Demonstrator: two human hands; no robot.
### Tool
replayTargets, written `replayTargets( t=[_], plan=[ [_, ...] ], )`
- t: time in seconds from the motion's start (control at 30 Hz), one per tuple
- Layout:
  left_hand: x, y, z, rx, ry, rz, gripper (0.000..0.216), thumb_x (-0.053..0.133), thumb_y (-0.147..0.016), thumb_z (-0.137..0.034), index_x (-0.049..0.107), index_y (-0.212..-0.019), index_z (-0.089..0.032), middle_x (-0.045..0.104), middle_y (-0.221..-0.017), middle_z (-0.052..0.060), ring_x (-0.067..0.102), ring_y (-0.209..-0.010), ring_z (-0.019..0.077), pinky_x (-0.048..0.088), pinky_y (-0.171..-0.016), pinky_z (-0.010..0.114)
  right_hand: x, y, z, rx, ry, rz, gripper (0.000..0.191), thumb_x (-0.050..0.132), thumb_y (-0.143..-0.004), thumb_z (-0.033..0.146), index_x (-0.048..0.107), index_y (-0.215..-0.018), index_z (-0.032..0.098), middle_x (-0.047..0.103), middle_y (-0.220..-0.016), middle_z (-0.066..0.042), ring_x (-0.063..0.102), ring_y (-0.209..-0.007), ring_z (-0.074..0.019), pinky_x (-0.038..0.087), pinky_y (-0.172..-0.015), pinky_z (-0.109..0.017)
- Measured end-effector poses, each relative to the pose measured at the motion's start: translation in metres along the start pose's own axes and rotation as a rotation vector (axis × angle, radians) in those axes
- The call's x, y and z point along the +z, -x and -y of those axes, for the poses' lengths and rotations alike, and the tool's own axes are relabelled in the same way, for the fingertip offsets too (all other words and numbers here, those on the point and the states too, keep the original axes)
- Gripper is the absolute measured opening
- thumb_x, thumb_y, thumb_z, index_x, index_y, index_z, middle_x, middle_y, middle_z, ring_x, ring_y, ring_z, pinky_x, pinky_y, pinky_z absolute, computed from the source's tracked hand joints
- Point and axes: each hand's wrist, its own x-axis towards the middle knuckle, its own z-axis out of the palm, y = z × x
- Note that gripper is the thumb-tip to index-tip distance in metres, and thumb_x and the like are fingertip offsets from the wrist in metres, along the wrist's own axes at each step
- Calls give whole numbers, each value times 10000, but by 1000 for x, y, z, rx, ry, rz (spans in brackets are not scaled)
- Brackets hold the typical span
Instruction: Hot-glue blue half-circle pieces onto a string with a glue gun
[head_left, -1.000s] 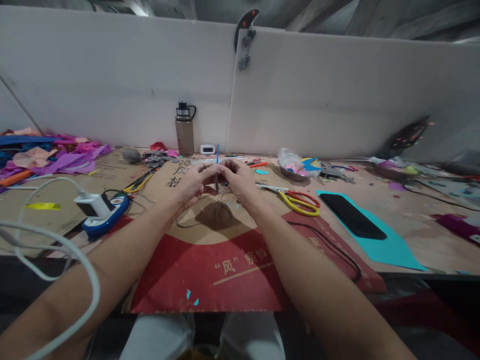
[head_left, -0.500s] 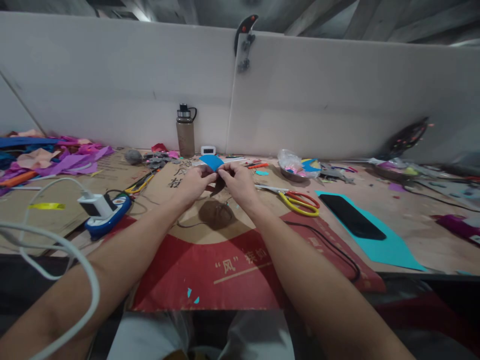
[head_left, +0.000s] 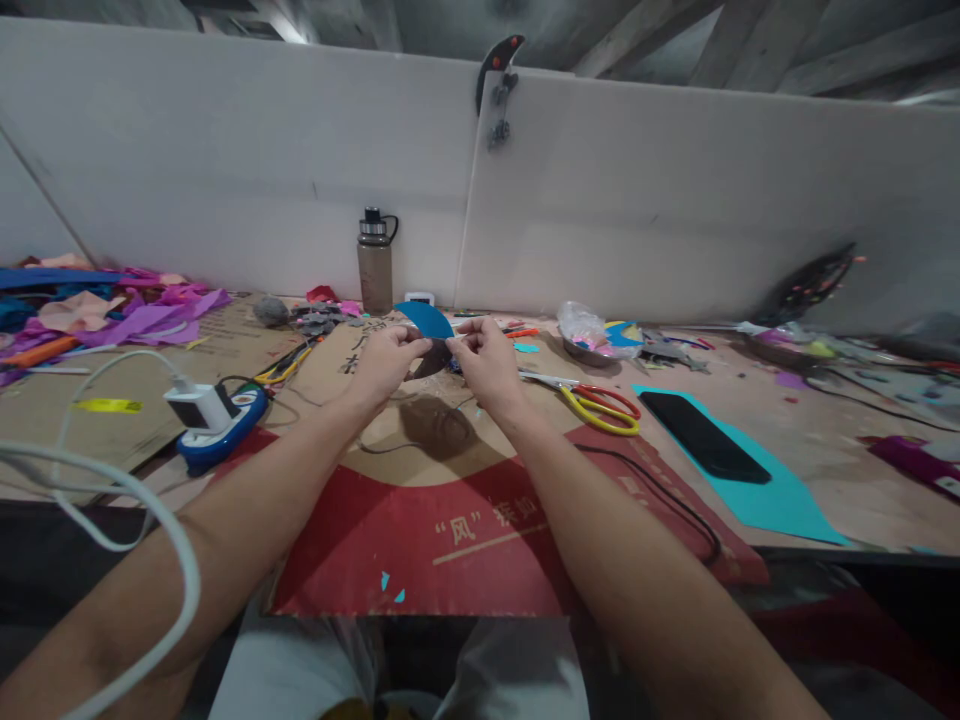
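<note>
A curved blue piece [head_left: 426, 320], which looks like paper or thin foam, is held up over the cardboard. My left hand [head_left: 388, 362] pinches its lower left edge between thumb and fingers. At its right end, my right hand [head_left: 486, 362] is closed on the tip. Beneath the blue piece, between the hands, a dark curved piece [head_left: 431, 360] shows; whether it is joined to the blue one I cannot tell. Scissors [head_left: 600, 405] with red and yellow handles lie to the right of my right hand.
Below my hands lies red and tan cardboard [head_left: 405, 540] with small turquoise scraps. A black phone [head_left: 705, 435] rests on turquoise sheet at right. A bottle [head_left: 375, 265] stands behind. A charger on a blue power strip [head_left: 225, 430] and white cable [head_left: 187, 560] are at left.
My hands have moved apart a little, and the blue piece now shows longer and more curved between them. The view has shifted slightly.
</note>
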Motion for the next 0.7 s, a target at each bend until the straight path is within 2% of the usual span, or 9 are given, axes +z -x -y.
replayTargets(
  t=[0.1,0.23,0.37,0.47,0.6,0.7],
  plan=[
    [-1,0,1,15,-10,-18,140,624,-702,-297,624,-649,-167,577,-623,-1,476,-523,99,343,-434,197,0,-2,-2,48,-20,53,221,546,-739,327,563,-892,168,477,-583,52,436,-555,-104,342,-564,-240],
    [1,-1,2,-12,98,33,125,646,-703,-260,614,-648,-152,553,-598,-4,453,-485,79,364,-430,192,-2,-2,1,37,1,81,178,527,-736,319,594,-694,160,498,-576,33,414,-551,-97,329,-568,-242],
    [6,-2,5,-104,425,131,103,659,-710,-189,584,-691,-121,593,-716,31,578,-641,113,525,-650,287,-4,-2,3,25,14,60,178,515,-731,310,589,-670,160,529,-593,24,427,-563,-99,333,-587,-246],
    [8,-3,7,-136,549,177,97,652,-724,-173,582,-726,-106,607,-756,44,611,-702,127,533,-756,351,-4,-3,2,41,-2,46,167,516,-720,303,589,-672,160,520,-584,26,418,-559,-98,328,-580,-243],
    [5,-5,6,-158,589,203,113,654,-727,-192,577,-724,-109,606,-722,36,604,-667,112,542,-696,306,-4,-4,1,81,-166,89,156,556,-692,313,594,-688,162,491,-580,35,385,-538,-80,313,-541,-228],
    [1,-6,2,-201,612,204,82,634,-735,-170,589,-728,-102,631,-741,58,610,-656,115,539,-627,258,-6,-4,-1,198,-351,162,193,602,-675,363,577,-704,174,417,-532,64,307,-453,-58,250,-450,-216]
  ],
)
